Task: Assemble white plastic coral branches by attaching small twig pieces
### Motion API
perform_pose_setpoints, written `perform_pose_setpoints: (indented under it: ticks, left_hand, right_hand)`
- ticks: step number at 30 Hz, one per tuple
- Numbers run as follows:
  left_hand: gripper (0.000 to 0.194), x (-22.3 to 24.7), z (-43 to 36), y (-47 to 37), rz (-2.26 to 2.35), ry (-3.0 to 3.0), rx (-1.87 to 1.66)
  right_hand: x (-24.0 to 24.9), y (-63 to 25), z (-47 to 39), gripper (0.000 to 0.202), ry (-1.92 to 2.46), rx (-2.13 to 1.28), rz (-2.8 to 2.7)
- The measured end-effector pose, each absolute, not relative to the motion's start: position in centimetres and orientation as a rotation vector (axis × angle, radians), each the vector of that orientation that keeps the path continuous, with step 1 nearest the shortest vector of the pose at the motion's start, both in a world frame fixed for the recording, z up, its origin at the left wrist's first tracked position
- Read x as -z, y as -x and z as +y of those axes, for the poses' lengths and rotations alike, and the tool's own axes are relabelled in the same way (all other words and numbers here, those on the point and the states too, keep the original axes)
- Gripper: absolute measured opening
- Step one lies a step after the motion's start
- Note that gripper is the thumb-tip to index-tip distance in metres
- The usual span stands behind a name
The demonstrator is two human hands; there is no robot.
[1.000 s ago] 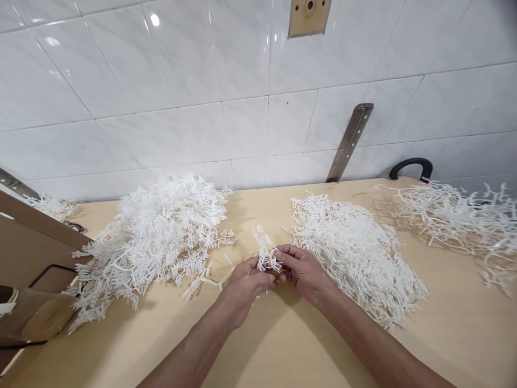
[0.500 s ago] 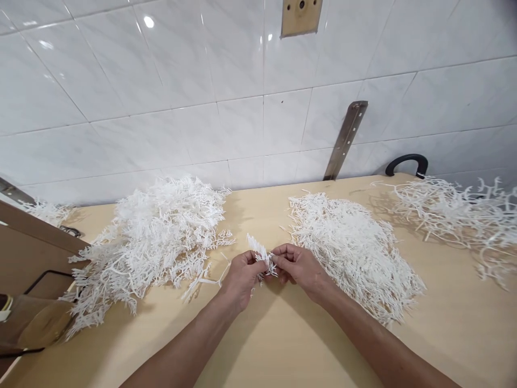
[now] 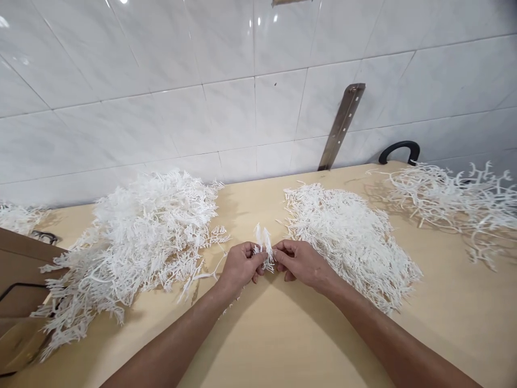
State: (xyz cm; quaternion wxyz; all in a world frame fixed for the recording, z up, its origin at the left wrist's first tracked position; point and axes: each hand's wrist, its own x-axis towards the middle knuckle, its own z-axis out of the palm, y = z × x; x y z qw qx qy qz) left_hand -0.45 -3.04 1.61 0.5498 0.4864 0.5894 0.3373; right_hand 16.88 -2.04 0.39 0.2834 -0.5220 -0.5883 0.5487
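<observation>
Near the middle of the table, my left hand [image 3: 241, 265] pinches a small white branched piece [image 3: 267, 249] between thumb and fingers. My right hand [image 3: 301, 263] is closed on the same piece from the other side, its fingertips close to those of the left. Feathery tips of the piece stick up between the hands. Left of my hands lies a large heap of white branched pieces [image 3: 149, 231]. A denser pile of thin white pieces [image 3: 347, 237] lies just beyond my right hand.
Bare white branching stems [image 3: 452, 199] lie at the far right, by a black curved handle [image 3: 400, 145]. A metal bracket [image 3: 341, 126] leans at the tiled wall [image 3: 226, 43]. A brown box [image 3: 24, 269] stands at the left edge of the wooden table [image 3: 266, 345].
The view has tilted down and shifted a little. The white piece between my fingers has turned and now shows two upright feathery tips. Both hands keep their pinch.
</observation>
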Motion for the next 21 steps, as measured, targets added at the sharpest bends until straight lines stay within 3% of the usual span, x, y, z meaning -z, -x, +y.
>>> perform_pose_setpoints:
  ticks: [21]
  left_hand:
    - [0.014,-1.8,-2.9,1.3,1.346,-1.198,-0.604]
  right_hand:
    - [0.3,-17.5,-1.3,0.015,1.385,-1.514,-1.653]
